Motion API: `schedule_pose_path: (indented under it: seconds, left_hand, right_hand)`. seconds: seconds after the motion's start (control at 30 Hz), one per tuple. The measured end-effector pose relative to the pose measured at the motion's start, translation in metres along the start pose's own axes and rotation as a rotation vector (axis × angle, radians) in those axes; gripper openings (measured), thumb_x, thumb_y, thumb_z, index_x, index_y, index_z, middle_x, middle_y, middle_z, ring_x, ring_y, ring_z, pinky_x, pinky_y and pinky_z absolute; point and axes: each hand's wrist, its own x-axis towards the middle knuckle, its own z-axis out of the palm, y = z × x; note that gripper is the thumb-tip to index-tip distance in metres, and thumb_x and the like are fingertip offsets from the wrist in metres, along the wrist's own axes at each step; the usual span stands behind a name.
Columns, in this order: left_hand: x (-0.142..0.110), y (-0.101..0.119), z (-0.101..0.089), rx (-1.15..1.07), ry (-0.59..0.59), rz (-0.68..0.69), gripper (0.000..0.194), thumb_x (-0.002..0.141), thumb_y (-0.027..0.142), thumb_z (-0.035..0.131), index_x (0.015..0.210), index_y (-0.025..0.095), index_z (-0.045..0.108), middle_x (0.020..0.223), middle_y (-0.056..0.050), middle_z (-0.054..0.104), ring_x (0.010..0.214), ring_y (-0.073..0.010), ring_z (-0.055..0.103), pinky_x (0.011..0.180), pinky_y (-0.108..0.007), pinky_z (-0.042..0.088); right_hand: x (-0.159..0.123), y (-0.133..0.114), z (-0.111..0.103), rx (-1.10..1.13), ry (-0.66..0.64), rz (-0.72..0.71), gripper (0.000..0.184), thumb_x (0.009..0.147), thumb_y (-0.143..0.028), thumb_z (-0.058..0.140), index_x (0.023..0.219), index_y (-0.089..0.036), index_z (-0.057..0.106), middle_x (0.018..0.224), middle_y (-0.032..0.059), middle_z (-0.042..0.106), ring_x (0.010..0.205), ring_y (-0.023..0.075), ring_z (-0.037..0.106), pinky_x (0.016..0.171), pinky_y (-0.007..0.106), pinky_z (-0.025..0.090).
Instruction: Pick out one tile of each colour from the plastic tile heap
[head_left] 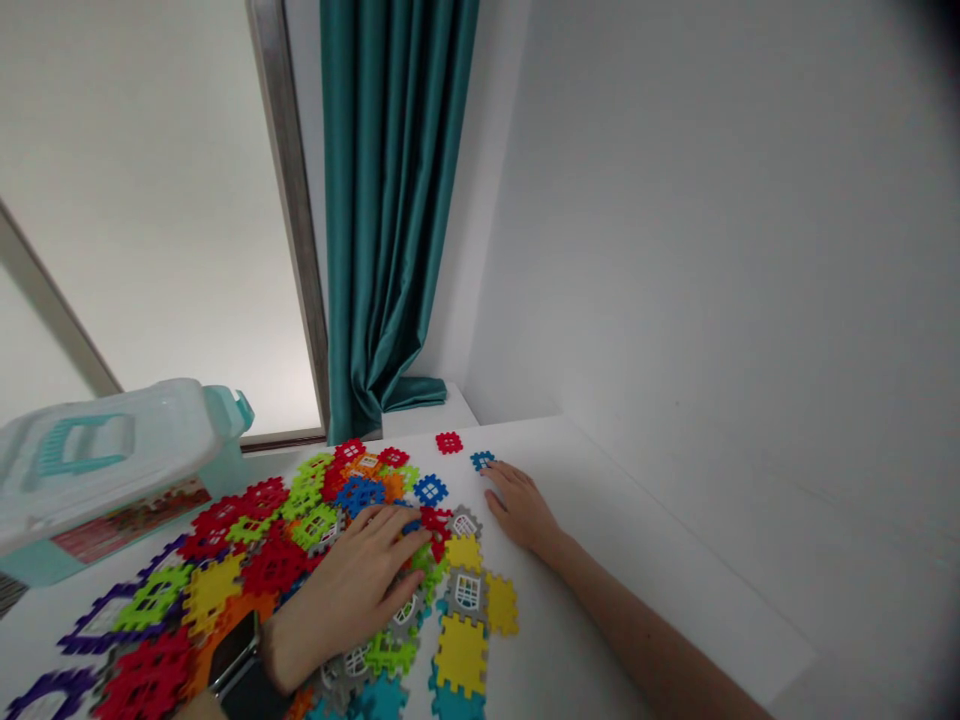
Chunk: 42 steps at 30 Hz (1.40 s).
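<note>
A large spread of interlocking plastic waffle tiles (255, 570) in red, yellow, green, blue, grey and purple covers the left of the white table (592, 570). My left hand (349, 590), with a black wristwatch (234, 655), lies spread on the pile, its fingertips on a red tile (436, 525) and a blue tile. Nothing in it looks gripped. My right hand (521, 510) rests flat on the table, fingertips beside a small blue tile (482, 460). A small red tile (448, 442) lies apart, farther back.
A plastic storage box (97, 465) with a translucent lid and teal handle stands at the table's left edge. Behind the table hang a teal curtain (386, 200) and a bright window. A white wall (675, 250) runs along the right side.
</note>
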Motion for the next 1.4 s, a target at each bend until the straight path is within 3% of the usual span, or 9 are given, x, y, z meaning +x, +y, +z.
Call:
schedule_pose_path:
  seconds: [0.37,1.07,1.23,1.4]
  left_hand:
    - [0.004,-0.003,-0.007,-0.011,-0.006,-0.031,0.028,0.092,0.02,0.061,0.119,0.026,0.063,0.123,-0.006,0.065,0.115,-0.0288,0.06,0.101,-0.047,0.045]
    - [0.003,-0.008,-0.005,0.009,-0.034,-0.025,0.028,0.095,0.021,0.058,0.122,0.026,0.062,0.126,-0.007,0.064,0.116,-0.0282,0.06,0.101,-0.045,0.044]
    - [-0.001,-0.012,-0.01,-0.014,-0.005,-0.056,0.027,0.095,0.023,0.059,0.121,0.027,0.063,0.118,-0.005,0.066,0.113,-0.027,0.061,0.102,-0.045,0.042]
    - [-0.012,-0.02,-0.03,0.014,-0.017,-0.113,0.027,0.098,0.025,0.055,0.123,0.025,0.063,0.12,-0.006,0.066,0.112,-0.0269,0.061,0.101,-0.046,0.044]
  right_hand:
    - [0.053,0.015,0.017,-0.017,0.004,0.014,0.042,0.096,-0.022,0.045,0.135,-0.02,0.061,0.145,0.0111,0.059,0.138,0.025,0.049,0.117,0.045,0.035]
    - [0.05,0.017,0.018,0.047,0.042,-0.004,0.047,0.093,-0.018,0.045,0.139,-0.019,0.058,0.146,0.0113,0.058,0.138,0.0241,0.049,0.117,0.045,0.036]
    - [0.039,0.001,0.008,0.095,0.069,-0.048,0.044,0.091,-0.018,0.046,0.133,-0.015,0.061,0.145,0.0157,0.058,0.137,0.0274,0.051,0.114,0.048,0.041]
    - [0.021,-0.044,-0.006,0.175,0.064,-0.184,0.04,0.091,-0.018,0.05,0.129,-0.022,0.063,0.139,0.0109,0.063,0.132,0.0252,0.055,0.113,0.048,0.042]
